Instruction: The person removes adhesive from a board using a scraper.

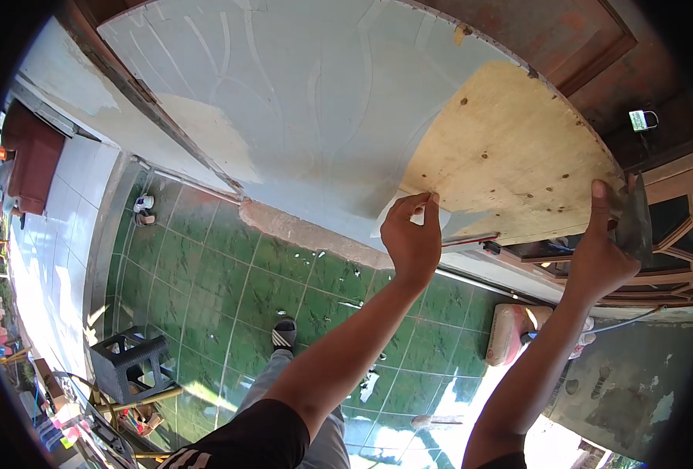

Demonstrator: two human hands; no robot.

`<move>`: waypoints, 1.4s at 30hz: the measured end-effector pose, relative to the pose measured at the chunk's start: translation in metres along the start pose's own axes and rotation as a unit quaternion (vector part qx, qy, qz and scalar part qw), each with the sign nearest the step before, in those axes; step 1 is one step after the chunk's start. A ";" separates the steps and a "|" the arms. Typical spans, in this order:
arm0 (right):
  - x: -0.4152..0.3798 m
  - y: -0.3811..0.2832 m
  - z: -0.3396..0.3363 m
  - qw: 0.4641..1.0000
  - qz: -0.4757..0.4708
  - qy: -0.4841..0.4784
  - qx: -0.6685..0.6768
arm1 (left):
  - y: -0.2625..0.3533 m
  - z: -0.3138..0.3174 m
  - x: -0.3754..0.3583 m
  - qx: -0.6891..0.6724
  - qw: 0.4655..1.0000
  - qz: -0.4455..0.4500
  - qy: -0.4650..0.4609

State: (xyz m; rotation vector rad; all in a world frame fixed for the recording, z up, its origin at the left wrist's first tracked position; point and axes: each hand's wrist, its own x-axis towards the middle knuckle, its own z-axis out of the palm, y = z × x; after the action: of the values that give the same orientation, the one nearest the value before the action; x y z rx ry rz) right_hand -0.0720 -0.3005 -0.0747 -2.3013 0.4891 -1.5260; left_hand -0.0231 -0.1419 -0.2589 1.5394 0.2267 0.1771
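My left hand (414,234) is raised to the lower part of a large curved board, thumb and forefinger pinched at its surface. What the pinch holds, if anything, is too small to name. The board has grey paint (315,94) on its left and a bare, spotted wood area (510,148) on its right. White peeled material (385,215) shows beside the fingers. At the board's right end my right hand (603,258) is closed around a flat metal scraper (634,223), its blade pointing up.
Below lies a green tiled floor (276,273) with white scraps. A dark plastic stool (130,363) stands lower left. A sack (510,334) lies lower right. A padlock (642,120) hangs on the brown wood at upper right. A sandalled foot (284,334) shows below.
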 end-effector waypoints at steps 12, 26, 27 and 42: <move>-0.003 0.006 -0.001 0.999 -0.035 0.013 -0.021 | 0.003 0.021 -0.013 -0.097 0.987 -0.052 0.114; -0.006 -0.007 -0.006 0.999 0.001 -0.002 -0.033 | 0.001 0.029 -0.014 -0.025 0.988 0.000 0.154; -0.006 -0.006 -0.006 0.999 0.000 -0.006 -0.043 | 0.001 0.030 -0.014 -0.009 0.987 0.017 0.157; -0.010 0.007 -0.001 0.997 -0.061 0.021 -0.035 | -0.021 0.028 -0.013 0.043 0.982 0.132 0.128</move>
State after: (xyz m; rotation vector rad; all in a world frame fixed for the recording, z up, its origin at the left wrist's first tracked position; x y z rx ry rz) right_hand -0.0772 -0.3023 -0.0851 -2.3965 0.4273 -1.6406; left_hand -0.0296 -0.1729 -0.2794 1.6288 0.2341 0.5843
